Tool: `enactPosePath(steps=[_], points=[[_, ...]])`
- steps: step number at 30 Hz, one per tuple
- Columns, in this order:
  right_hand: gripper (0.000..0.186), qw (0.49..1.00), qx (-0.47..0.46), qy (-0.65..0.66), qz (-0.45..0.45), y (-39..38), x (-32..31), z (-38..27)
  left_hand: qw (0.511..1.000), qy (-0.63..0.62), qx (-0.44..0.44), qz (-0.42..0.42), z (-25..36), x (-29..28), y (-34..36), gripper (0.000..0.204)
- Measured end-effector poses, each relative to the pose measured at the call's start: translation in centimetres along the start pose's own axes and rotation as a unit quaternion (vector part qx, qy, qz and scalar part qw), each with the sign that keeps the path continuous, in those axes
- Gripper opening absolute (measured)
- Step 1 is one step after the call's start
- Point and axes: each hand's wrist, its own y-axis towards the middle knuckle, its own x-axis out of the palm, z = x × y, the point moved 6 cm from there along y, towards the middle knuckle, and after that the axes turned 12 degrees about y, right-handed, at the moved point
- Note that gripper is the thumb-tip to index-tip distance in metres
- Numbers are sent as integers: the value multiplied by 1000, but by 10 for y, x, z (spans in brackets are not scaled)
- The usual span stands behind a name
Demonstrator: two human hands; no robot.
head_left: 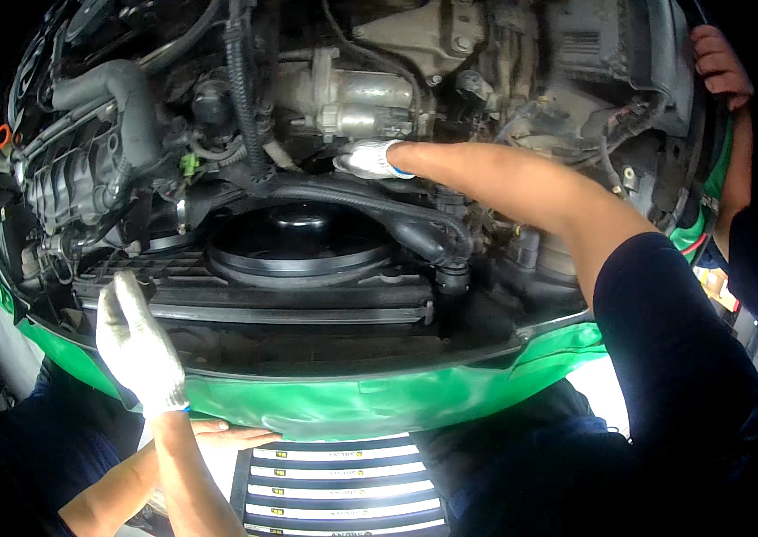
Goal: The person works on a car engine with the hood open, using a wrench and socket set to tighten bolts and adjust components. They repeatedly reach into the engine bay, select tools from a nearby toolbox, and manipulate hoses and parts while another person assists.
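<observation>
My left hand, in a white knit glove, is over the front edge of the engine bay, fingers extended near the black radiator frame, apparently holding nothing. My right hand, also gloved, reaches into the engine bay below a silver cylindrical component, beside dark hoses; its fingertips are partly hidden, and I cannot make out what they touch. Below it sits a round black fan housing.
A green protective cover drapes the car's front. Another person's hand rests low against it; another hand grips the right edge of the bay. A slatted lit panel or cart is below. Dark-clothed legs or bodies flank it.
</observation>
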Motion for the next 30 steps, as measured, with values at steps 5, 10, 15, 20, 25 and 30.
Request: enactPosePath(steps=[5, 10, 15, 20, 25, 30], points=[[69, 995, 21, 91, -45, 81, 30, 62, 1000, 5, 16, -15, 13, 5, 2, 31], [67, 974, 83, 208, -45, 40, 24, 34, 1000, 17, 19, -13, 8, -1, -3, 29], [69, 978, 95, 179, -55, 27, 16, 17, 999, 48, 12, -3, 8, -3, -5, 31], [67, 990, 84, 108, -38, 58, 20, 42, 1000, 20, 13, -14, 8, 4, 1, 33], [49, 995, 48, -78, -42, 2, -4, 15, 999, 23, 19, -16, 6, 4, 2, 35], [37, 993, 5, -116, 10, -136, -28, -36, 998, 53, -21, -29, -16, 0, 6, 46]])
